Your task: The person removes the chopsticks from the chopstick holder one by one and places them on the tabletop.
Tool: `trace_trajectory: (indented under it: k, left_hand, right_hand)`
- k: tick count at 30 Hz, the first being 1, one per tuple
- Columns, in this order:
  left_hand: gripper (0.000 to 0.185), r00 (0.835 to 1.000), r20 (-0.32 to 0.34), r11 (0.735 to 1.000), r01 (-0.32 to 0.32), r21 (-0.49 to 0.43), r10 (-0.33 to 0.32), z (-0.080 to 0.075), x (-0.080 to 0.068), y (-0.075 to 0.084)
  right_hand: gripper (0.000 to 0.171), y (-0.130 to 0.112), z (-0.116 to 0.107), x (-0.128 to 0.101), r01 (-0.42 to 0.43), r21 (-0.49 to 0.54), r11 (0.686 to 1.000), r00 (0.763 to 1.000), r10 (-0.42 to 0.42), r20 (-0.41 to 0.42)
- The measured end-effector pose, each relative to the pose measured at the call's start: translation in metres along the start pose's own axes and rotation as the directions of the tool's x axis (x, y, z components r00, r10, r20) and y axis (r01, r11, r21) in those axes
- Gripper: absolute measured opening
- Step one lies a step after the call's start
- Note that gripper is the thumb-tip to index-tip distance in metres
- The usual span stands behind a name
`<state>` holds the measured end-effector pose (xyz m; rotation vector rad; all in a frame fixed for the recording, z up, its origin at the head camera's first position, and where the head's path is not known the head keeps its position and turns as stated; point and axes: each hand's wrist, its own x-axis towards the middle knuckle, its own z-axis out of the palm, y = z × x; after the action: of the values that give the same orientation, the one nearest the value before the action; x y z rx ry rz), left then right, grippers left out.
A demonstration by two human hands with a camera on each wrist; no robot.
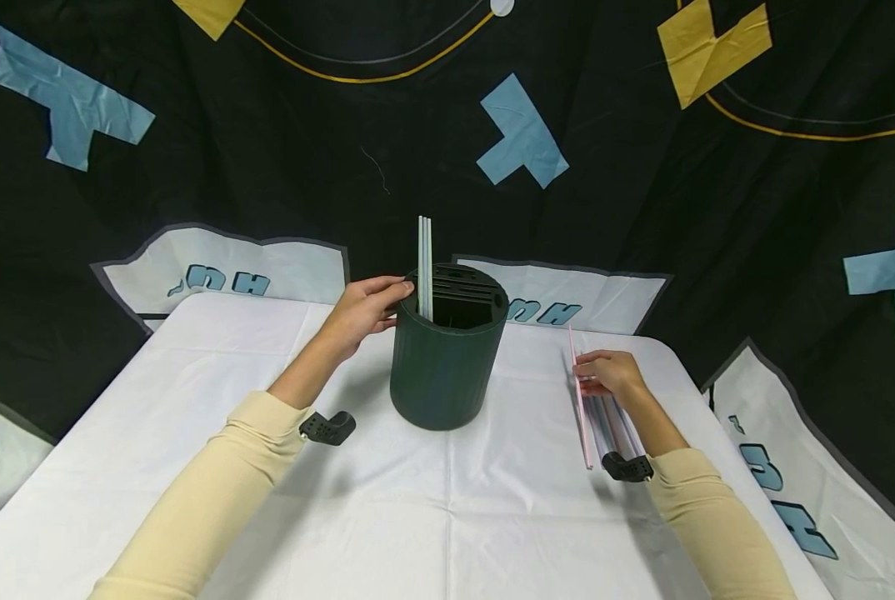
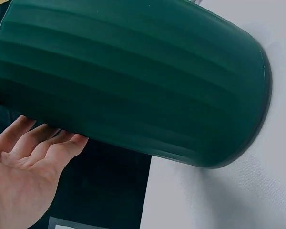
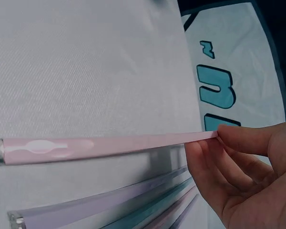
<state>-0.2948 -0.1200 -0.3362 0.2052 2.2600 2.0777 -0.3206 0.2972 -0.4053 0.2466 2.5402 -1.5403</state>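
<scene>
— Hands: what are they doing?
— Right hand [image 1: 605, 373] is pinching a pink straw [image 3: 105, 145] off the pile [image 1: 611, 421] beneath it. Left hand [image 1: 362, 311], fingers straight, is touching the green holder [image 1: 446, 358].
— Beyond?
— White straws [image 1: 424, 268] are standing inside the holder, beside the left fingertips.

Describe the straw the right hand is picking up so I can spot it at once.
Start at the dark green holder in the middle of the white table, then look right to the bundle of straws lying flat. The pink straw is on the bundle's left edge, pinched by the right hand, its end raised above the others.
</scene>
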Motion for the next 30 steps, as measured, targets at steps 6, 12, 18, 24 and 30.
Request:
trace_trajectory:
  k: [6,12,18,24,30]
  left_hand:
    - [0.050,1.000,0.000,1.000,-0.002,0.005,0.002,-0.001,0.001,0.000]
    - [0.049,1.000,0.001,1.000,-0.003,0.006,0.003,0.000,0.000,0.001]
    - [0.049,1.000,0.002,1.000,-0.006,0.010,0.006,-0.001,0.000,0.001]
    - [0.049,1.000,0.005,1.000,0.001,0.001,-0.001,-0.001,0.000,0.001]
    - [0.049,1.000,0.008,1.000,0.002,-0.001,-0.002,-0.001,0.001,-0.001]
  right_hand:
    - [0.039,0.005,0.002,0.003,-0.029,-0.022,0.999,1.000,0.029,-0.009]
    - [0.039,0.007,0.005,0.003,-0.048,-0.057,0.997,0.997,0.044,-0.056]
    - [0.036,0.011,0.006,0.004,-0.041,-0.082,0.996,0.995,0.033,-0.094]
    - [0.036,0.016,0.007,0.004,-0.048,-0.100,0.994,0.994,0.038,-0.099]
    - [0.036,0.019,0.008,0.004,-0.036,-0.092,0.995,0.995,0.027,-0.097]
